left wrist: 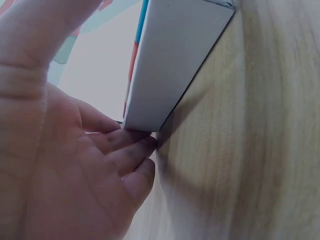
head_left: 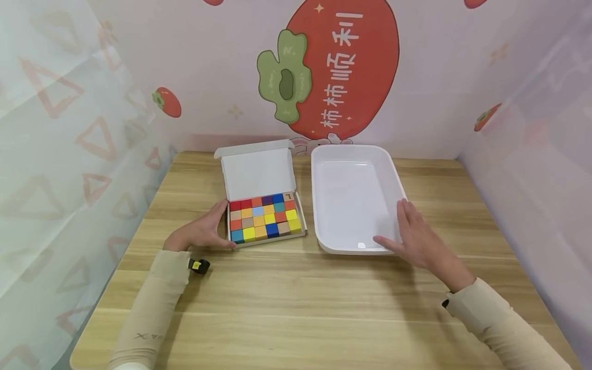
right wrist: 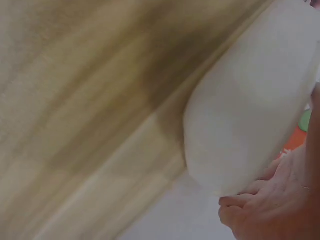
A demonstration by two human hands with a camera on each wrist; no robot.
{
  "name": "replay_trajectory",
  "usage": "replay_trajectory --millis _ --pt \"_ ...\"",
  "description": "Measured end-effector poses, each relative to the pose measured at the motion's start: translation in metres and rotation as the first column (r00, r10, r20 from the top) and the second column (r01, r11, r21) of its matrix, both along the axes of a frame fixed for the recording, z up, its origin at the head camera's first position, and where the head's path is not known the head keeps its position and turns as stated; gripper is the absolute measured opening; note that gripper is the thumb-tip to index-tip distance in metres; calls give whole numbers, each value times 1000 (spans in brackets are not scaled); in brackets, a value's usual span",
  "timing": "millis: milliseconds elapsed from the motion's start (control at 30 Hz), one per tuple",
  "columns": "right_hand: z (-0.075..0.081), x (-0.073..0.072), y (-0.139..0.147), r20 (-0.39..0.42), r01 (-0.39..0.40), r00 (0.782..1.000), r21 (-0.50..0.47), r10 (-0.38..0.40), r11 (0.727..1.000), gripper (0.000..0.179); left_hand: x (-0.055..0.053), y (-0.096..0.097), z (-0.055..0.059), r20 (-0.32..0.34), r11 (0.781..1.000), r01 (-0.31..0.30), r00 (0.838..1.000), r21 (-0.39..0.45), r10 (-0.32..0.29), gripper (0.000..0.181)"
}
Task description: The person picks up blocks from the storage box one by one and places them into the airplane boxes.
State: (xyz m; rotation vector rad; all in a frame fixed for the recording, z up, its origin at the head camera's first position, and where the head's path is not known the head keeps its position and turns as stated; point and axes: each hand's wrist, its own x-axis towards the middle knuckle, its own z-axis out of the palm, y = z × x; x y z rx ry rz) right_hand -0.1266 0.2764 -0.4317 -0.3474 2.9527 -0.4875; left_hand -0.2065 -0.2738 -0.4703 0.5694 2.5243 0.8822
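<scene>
An open cardboard box [head_left: 259, 174] of coloured wooden cubes [head_left: 270, 218] lies on the table with its lid raised at the back. My left hand [head_left: 203, 228] touches the box's left side, thumb at the front left corner and fingers farther back. In the left wrist view the fingertips meet the end of the white box wall [left wrist: 172, 55]. To the right of the box stands a white plastic tray [head_left: 353, 198] with nothing in it. My right hand [head_left: 418, 239] rests against its front right rim, thumb and fingers spread. The right wrist view shows the tray's outer wall [right wrist: 245, 100] beside the fingers.
Both things stand on a wood-grain table [head_left: 296, 308], towards its back edge. A printed backdrop [head_left: 222, 67] rises behind it, with a patterned curtain [head_left: 60, 154] at the left and a pale one [head_left: 532, 169] at the right. A narrow gap separates box and tray.
</scene>
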Motion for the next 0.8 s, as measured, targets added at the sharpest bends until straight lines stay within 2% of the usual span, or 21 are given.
replay_trajectory --millis 300,533,800 --pt "-18 3 1 -74 -16 997 -30 13 999 107 1 2 -1 -39 1000 6 999 15 -5 144" --pt "-23 5 2 -93 -11 996 -23 9 1000 106 2 3 1 -31 1000 -11 999 -10 11 143" --pt "-23 4 1 -120 -15 993 -17 13 1000 105 -4 1 3 -41 999 -19 999 -26 18 140"
